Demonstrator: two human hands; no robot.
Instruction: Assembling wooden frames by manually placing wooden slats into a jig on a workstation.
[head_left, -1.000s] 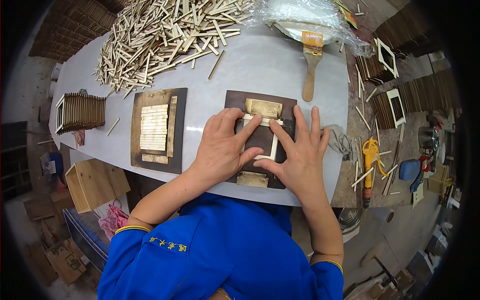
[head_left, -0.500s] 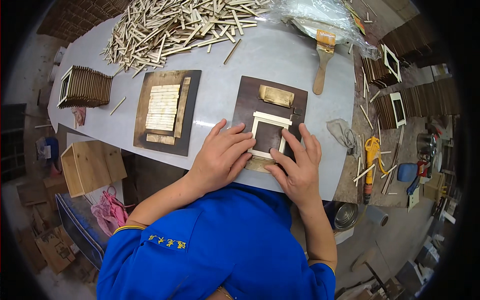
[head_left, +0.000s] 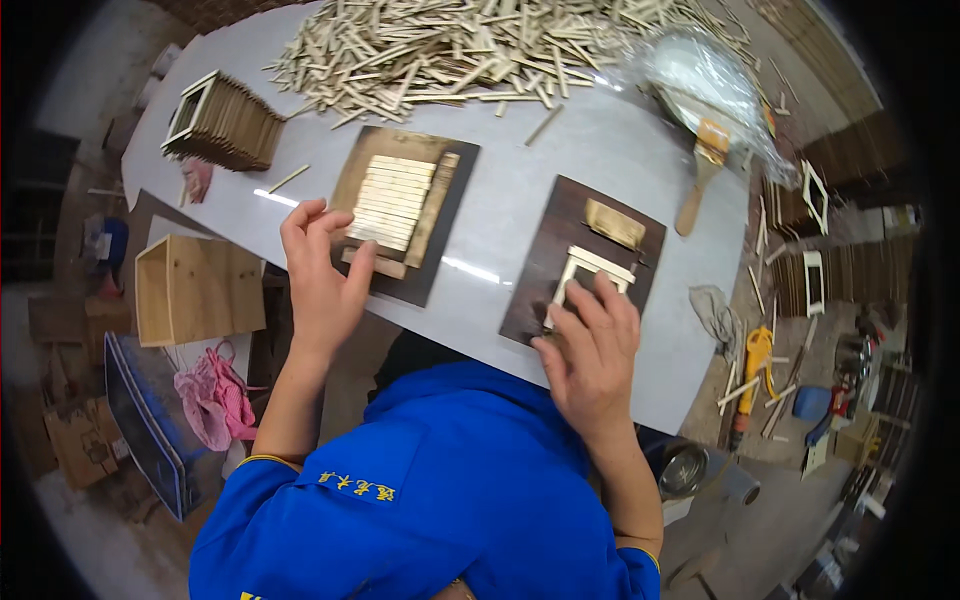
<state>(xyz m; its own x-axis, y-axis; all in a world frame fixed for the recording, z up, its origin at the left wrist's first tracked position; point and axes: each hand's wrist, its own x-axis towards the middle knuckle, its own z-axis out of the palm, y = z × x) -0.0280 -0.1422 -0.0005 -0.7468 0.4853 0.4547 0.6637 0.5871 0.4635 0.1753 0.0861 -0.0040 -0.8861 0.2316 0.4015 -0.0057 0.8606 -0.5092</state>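
My left hand [head_left: 328,275] is raised at the near left corner of a dark board [head_left: 450,215], thumb and fingers apart, holding nothing. A row of pale wooden strips [head_left: 390,200] lies side by side on that board, between wooden guide bars. On a second dark board [head_left: 535,245] to the right rests a small rectangular frame [head_left: 603,262] of pale strips, below a glue-stained wooden block [head_left: 615,222]. Over the frame's near right part lies my right hand [head_left: 595,355], its fingers spread and hiding much of it.
A heap of loose strips [head_left: 430,60] covers the table's far side. Beside it are a plastic-wrapped bowl [head_left: 695,75] and a flat brush [head_left: 703,175]. Stacked frames [head_left: 230,125] stand at left. Right of the table lie a grey rag [head_left: 712,312] and a yellow-orange glue gun [head_left: 757,365].
My left hand has left the small frame and moved left to the row of strips, opening. My right hand stays at the frame. The whole view has shifted and turned slightly.
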